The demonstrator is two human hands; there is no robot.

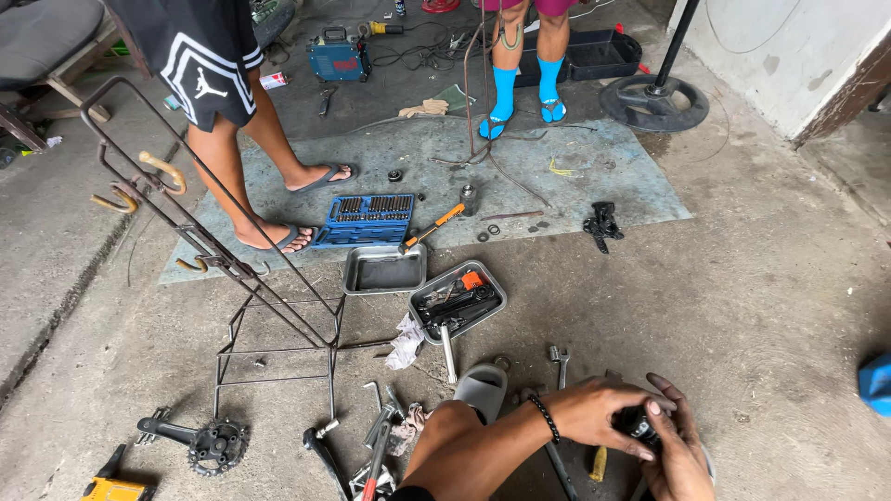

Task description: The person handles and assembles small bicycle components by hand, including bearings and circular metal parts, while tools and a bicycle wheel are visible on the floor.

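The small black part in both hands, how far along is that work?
Done: a crank with chainring lies detached on the floor. In hand: the left hand and right hand grip the small black part. Left: wrenches and a tool tray remain spread out.

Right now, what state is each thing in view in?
Left hand: closed over a small black part.
Right hand: cupping the same part from below.
Socket set case: lid open, bits in rows.
Near metal tray: full of tools.
Far metal tray: nearly bare.
Wire frame: standing, tilted left.
Crank with chainring: off, flat on the floor.
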